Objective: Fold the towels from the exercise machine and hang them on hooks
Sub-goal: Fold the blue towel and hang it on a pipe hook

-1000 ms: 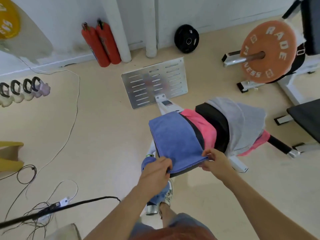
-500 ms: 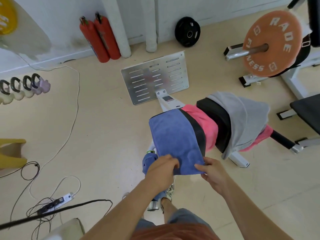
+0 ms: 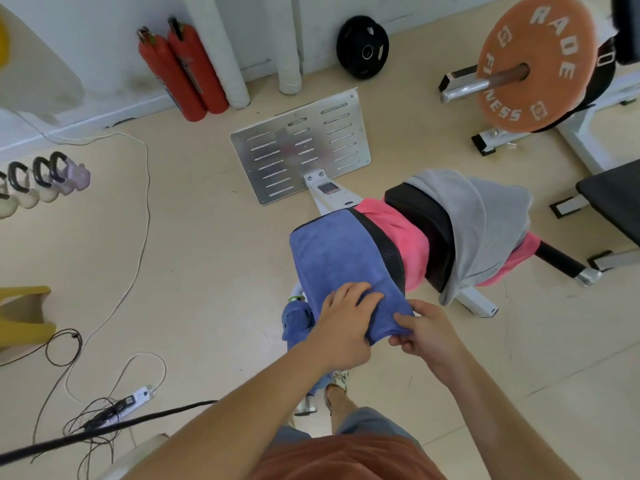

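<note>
Blue towel (image 3: 332,258) draped over the near end of the black machine pad (image 3: 429,233), both hands at its near edge

The blue towel looks like soft, light terry that will sag and lose its shape wherever it is unsupported, yet it is grippy enough not to slip, so it is best taken at the corners or along a folded edge and kept taut between the hands. The left hand (image 3: 341,323) lies on top of the cloth with fingers spread and pressing, while the right hand (image 3: 424,329), close beside it, pinches the near right corner with its thumb on top. Further along the pad a pink towel (image 3: 398,237) and a grey towel (image 3: 485,223) hang loose and unfolded, and no hooks are in view
</note>
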A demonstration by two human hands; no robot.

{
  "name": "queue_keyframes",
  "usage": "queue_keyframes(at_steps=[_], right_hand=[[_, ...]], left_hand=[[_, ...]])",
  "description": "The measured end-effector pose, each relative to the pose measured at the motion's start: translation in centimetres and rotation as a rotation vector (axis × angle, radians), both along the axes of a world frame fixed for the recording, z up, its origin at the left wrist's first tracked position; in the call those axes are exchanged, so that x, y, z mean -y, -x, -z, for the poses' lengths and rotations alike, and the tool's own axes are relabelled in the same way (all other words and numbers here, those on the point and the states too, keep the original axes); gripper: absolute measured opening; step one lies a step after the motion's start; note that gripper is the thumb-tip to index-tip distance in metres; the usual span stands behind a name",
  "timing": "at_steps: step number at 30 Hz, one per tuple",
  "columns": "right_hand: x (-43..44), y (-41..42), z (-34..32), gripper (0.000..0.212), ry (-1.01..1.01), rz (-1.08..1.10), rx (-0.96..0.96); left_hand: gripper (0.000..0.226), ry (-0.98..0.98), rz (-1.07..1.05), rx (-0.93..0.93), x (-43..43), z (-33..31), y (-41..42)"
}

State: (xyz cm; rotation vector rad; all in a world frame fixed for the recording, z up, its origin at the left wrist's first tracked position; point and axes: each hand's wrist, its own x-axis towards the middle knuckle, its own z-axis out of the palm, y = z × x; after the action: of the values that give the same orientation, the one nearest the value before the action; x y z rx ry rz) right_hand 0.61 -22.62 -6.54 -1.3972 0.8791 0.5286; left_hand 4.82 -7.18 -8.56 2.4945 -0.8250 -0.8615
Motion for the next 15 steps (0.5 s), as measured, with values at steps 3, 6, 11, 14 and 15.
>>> queue_keyframes(at_steps=[3, 6, 11, 14, 15], right_hand=[[-0.2, -0.3, -1.5, 0.015, -0.098, 0.047, -0.015], [-0.4, -0.5, -2.6, 0.017, -0.214, 0.104, -0.045], [0.6, -1.0, -2.7, 0.024, 0.038, -0.159, 0.003], [2.3, -1.3, -1.2, 0.058, 0.477, -0.61, 0.365], [2.9, -1.7, -0.9, 0.065, 0.607, -0.784, 0.506]], left_hand=[[0.089, 0.092, -0.083, -0.21, 0.0, -2.0, 1.8], [0.078, 0.111, -0.15, 0.02, 0.1, -1.6, 3.0], [0.045, 0.197, -0.31, -0.092, -0.2, -1.8, 0.8], [0.038, 0.208, -0.262, -0.296, -1.3, -2.4, -0.4], [0.034, 0.24, -0.261, -0.36, -1.6, -2.8, -0.6]])
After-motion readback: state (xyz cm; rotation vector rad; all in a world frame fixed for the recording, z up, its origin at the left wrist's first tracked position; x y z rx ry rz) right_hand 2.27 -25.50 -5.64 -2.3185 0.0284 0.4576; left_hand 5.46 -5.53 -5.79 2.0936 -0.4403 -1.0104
